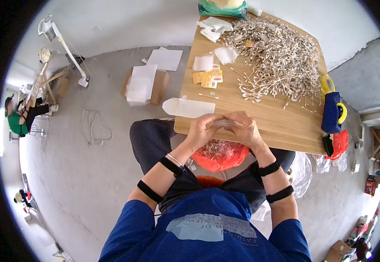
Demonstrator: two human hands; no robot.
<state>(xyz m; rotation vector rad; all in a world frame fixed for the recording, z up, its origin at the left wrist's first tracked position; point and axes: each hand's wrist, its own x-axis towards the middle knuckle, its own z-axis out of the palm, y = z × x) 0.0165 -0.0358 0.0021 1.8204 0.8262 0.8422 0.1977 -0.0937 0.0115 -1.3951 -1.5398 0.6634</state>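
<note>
Both hands meet at the near edge of the tabletop point(281, 120). The left hand point(201, 131) and right hand point(246, 129) each pinch an end of a small clear packet point(222, 123), held level between them just above the wood.

Behind the hands a large heap of cotton swabs point(277, 59) covers the far right half of the tabletop, with a few loose swabs strayed toward the middle. Left of the heap lie yellow sachets point(208, 78) and several clear bags point(225, 54); one long clear bag point(189, 108) overhangs the left edge, just beside the left hand. A green pack point(222, 8) sits at the far edge. At the right edge a blue pouch point(332, 111) rests near a yellow tape roll point(327, 83).

Below the hands, on the person's lap, an orange bag point(220, 155) holds more swabs. Another orange bag point(340, 144) hangs off the right corner.

The floor is bare grey concrete. On it lie a cardboard box point(157, 85) with white sheets point(166, 59), a loose cable point(95, 126), and a white lamp point(52, 30) near the wall.
</note>
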